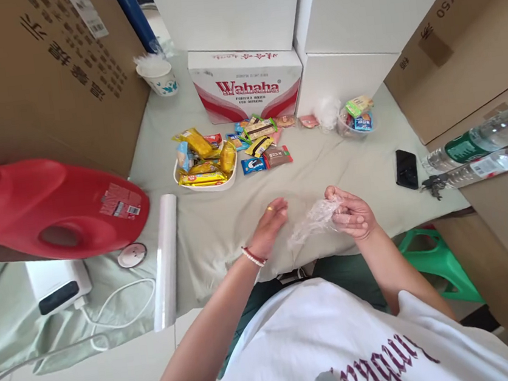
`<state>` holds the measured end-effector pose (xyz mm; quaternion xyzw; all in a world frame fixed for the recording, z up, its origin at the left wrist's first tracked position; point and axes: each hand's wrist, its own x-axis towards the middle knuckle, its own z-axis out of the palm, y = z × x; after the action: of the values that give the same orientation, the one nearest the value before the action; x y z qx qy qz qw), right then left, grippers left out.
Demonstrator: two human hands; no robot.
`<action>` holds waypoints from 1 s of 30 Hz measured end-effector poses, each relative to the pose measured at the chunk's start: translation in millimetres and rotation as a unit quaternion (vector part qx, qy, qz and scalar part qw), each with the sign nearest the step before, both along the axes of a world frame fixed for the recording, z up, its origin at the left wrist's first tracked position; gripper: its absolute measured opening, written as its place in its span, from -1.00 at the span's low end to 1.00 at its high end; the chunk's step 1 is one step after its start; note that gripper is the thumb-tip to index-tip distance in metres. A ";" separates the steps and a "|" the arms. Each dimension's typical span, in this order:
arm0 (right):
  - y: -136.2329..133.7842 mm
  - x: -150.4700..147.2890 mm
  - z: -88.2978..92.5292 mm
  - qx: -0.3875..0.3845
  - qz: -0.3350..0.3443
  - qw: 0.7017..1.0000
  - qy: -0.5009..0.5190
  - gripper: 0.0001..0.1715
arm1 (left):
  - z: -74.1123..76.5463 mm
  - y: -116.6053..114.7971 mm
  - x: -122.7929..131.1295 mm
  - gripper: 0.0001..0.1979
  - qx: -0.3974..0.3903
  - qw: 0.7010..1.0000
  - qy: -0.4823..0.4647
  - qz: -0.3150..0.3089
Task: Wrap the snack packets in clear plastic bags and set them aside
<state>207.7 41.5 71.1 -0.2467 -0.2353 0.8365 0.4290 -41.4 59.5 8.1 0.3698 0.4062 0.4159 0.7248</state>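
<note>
My right hand (352, 212) pinches a crumpled piece of clear plastic film (315, 219) above the table's near edge. The film's loose end trails toward my left hand (271, 224), which is apart from it, fingers loosely extended and nothing in them. Beyond my left hand, a white bowl (217, 187) is filled with wrapped snacks (202, 167), mostly in yellow packets. More snack packets (260, 130) lie loose beside it. Farther right, a clear plastic bowl (351, 128) holds a few packets, with a crumpled ball of clear film (328, 113) against it.
A roll of clear film (167, 261) lies at left, near a red jug (54, 204) and a white power bank (58, 283) with its cable. A Wahaha carton (246, 87) and a paper cup (158, 78) stand behind. On the right are a phone (406, 169) and plastic bottles (481, 137).
</note>
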 end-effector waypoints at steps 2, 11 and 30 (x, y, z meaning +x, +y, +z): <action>2.4 0.0 9.6 -0.008 0.007 1.000 -0.025 -0.71 | 5.7 1.8 13.3 -0.29 0.029 0.991 -0.040 -0.123; -0.1 -13.3 -3.1 -0.016 -0.241 0.947 -0.213 -0.58 | 5.3 -17.3 24.6 -0.48 0.007 0.995 -0.032 -0.092; -0.5 -30.0 -46.1 0.015 -0.291 0.840 -0.457 -0.59 | -14.1 7.5 -21.6 -0.50 -0.001 0.964 0.221 0.148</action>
<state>177.7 41.0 25.1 -0.6514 -0.3344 0.4620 0.5005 -63.1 67.1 -6.0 0.3879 0.6066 0.4260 0.5477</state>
